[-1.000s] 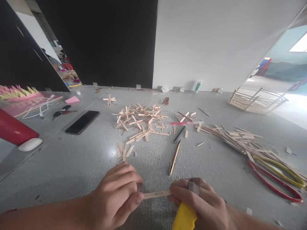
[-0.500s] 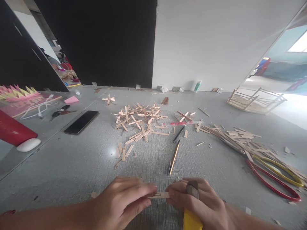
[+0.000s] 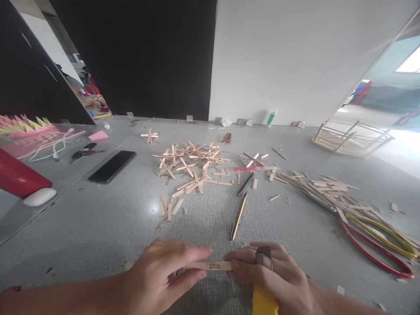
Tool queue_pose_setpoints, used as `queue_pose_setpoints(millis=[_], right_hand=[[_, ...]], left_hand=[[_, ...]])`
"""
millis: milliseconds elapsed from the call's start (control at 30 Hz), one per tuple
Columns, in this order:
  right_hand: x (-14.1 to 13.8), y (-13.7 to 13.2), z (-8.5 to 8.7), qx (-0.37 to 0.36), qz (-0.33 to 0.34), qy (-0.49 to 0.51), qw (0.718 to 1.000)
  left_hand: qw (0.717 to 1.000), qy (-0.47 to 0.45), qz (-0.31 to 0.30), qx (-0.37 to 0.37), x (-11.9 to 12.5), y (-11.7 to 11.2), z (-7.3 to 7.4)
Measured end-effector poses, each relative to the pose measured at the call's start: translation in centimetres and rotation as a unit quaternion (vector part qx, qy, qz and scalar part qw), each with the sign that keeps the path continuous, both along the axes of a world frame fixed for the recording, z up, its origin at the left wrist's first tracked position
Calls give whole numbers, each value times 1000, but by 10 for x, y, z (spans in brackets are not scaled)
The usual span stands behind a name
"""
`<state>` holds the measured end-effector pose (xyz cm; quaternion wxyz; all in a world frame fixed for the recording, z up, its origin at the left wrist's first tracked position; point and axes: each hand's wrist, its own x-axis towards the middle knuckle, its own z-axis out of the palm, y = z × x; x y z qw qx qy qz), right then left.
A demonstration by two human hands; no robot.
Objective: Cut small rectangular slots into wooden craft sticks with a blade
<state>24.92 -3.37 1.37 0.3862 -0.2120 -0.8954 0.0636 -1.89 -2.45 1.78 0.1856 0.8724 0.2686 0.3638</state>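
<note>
The person's two hands are low over the near middle of the worktop (image 3: 114, 227). A flat stick (image 3: 215, 266) lies level between them, bearing a small dark rectangular outline. The right hand (image 3: 275, 271) is closed, its thumb and fingers pinching the stick's right end; a yellow item (image 3: 265, 302), nature unclear, shows beneath it. The left hand (image 3: 160, 271) has thumb and fingers parted about the left end; whether it grips that end, I cannot tell. Beyond them, near centre, a gold pen (image 3: 239, 218) points away. Short sticks (image 3: 169, 210) lie to its left, with crossed sticks (image 3: 186, 167) farther back. Scissors (image 3: 333, 209) lie right, against a stick pile (image 3: 334, 186); a phone (image 3: 112, 167) lies left.
</note>
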Motion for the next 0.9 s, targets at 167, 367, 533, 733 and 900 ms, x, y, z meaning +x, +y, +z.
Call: queue_pose_setpoints(millis=[167,367,533,733,900], right_hand=[[-3,1,5,1,2,-2,1000],[-4,2,6,9,12,2,1000],[-2,1,4,5,10,-4,1000],[-3,2,8,18,16,1,1000],[-3,3,7,8,24,-2,1000]], left_hand=[[999,-14,-53,4,3,6,6],[997,-9,-61,42,3,8,8],[999,3,-40,27,1,6,8],[999,-18,-48,11,1,6,11],[997,-64,-42,-9,3,3,9]])
